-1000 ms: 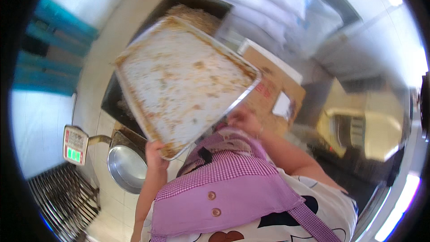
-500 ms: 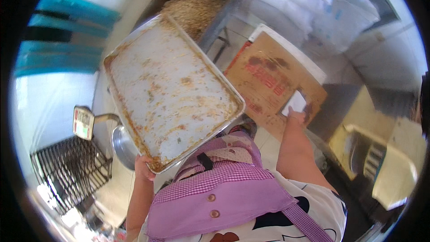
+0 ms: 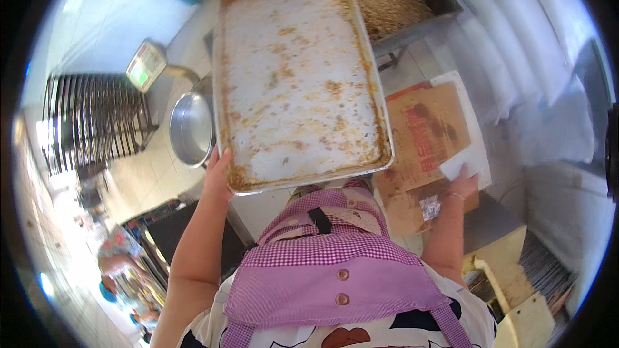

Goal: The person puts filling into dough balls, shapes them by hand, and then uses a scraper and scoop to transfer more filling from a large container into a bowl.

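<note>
Left hand (image 3: 221,171): fingers clasped on the near left corner of the tray, one digit lapping over the rim.
Right hand (image 3: 464,183): fingers on the white piece; the picture is too soft there to tell whether they pinch it or merely press on it.
Tray (image 3: 303,90): reaches ahead and to the right from the left fingers, brown residue caked along its rim and smeared over its base.
White piece (image 3: 454,165): at the right fingertips, over the cardboard.
Cardboard (image 3: 401,129): under and to the left of the right fingers, brown, with red print and dark stains.
Apron (image 3: 290,296): nearer the body than both sets of fingers, purple and checked, with two buttons.
Pan (image 3: 192,127): round, metal, just beside the tray, ahead and left of the left fingers.
Bin (image 3: 419,33): ahead of the right fingers, partly hidden behind the tray, heaped with pale brown flakes (image 3: 387,0).
Scale (image 3: 147,66): past the pan from the left fingers.
Rack (image 3: 97,122): dark bars, well left of the left fingers.
Sacks (image 3: 516,32): white, beyond the right fingers.
</note>
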`<state>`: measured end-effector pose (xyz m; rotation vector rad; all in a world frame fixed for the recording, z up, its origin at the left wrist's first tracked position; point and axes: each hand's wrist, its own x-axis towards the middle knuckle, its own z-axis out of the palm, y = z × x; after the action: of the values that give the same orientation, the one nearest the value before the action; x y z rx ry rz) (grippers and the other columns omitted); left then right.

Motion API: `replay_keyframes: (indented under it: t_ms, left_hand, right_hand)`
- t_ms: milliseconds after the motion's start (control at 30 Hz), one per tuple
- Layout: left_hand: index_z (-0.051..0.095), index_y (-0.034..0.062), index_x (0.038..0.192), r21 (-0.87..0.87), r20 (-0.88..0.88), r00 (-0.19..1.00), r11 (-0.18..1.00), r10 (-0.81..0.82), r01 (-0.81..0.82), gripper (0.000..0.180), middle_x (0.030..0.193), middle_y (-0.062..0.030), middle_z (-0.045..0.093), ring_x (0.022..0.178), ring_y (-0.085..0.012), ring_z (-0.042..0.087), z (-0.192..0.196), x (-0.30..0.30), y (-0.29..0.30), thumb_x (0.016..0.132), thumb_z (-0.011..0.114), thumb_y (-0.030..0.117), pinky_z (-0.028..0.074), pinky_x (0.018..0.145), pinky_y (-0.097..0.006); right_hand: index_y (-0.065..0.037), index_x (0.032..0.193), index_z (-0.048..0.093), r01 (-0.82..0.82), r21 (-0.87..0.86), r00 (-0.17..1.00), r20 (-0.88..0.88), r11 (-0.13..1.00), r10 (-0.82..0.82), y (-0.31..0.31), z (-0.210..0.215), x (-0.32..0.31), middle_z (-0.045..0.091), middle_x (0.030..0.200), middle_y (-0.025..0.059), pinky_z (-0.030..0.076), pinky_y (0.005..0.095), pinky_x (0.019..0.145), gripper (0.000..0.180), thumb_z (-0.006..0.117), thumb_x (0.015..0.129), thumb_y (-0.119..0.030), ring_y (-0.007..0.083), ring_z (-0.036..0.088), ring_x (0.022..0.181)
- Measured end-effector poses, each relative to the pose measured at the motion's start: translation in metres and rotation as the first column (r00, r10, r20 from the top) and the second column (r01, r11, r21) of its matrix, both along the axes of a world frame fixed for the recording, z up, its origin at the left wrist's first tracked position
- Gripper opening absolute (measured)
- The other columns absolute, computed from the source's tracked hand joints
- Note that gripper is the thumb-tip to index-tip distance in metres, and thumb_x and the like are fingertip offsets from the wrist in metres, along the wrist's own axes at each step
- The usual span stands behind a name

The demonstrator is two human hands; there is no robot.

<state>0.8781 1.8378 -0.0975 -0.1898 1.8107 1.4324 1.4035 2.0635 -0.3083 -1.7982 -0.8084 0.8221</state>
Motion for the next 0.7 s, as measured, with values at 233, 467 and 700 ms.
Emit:
replay_keyframes:
  t_ms: [233,467,700]
  left_hand:
    - [0.032,0.0138,0.151,0.165,0.12,0.991,0.986,-0.052,0.032,0.057,0.134,-0.0065,0.053,0.118,-0.0216,0.055,-0.026,-0.009,-0.015,0.098,0.055,0.015,0.05,0.095,-0.04]
    - [0.033,0.0111,0.151,0.326,0.198,0.966,0.941,-0.165,0.094,0.091,0.136,-0.009,0.054,0.12,-0.0234,0.056,-0.039,-0.013,-0.021,0.065,0.043,-0.016,0.048,0.098,-0.035]
    - [0.032,0.0062,0.151,0.373,0.097,0.984,0.922,-0.149,0.102,0.085,0.141,-0.0091,0.05,0.12,-0.0208,0.055,-0.064,0.0,-0.034,0.071,0.046,-0.018,0.046,0.097,-0.032]
  right_hand:
    - [-0.006,0.113,0.06,-0.967,0.039,-0.212,0.43,-0.253,0.877,-0.018,0.212,-0.249,0.064,0.108,0.0159,0.052,0.0423,0.084,0.023,0.056,0.091,-0.013,0.0342,0.064,0.098]
    - [-0.014,0.099,0.06,-0.665,-0.378,-0.745,0.275,-0.644,0.608,-0.022,0.165,-0.428,0.067,0.087,0.0114,0.052,0.0452,0.072,0.013,0.053,0.089,-0.019,0.0341,0.065,0.081]
    - [-0.007,0.125,0.059,-0.848,-0.526,-0.387,0.528,-0.067,0.756,0.091,0.177,-0.548,0.064,0.118,0.019,0.046,0.0441,0.098,0.038,0.056,0.092,-0.025,0.0341,0.062,0.108]
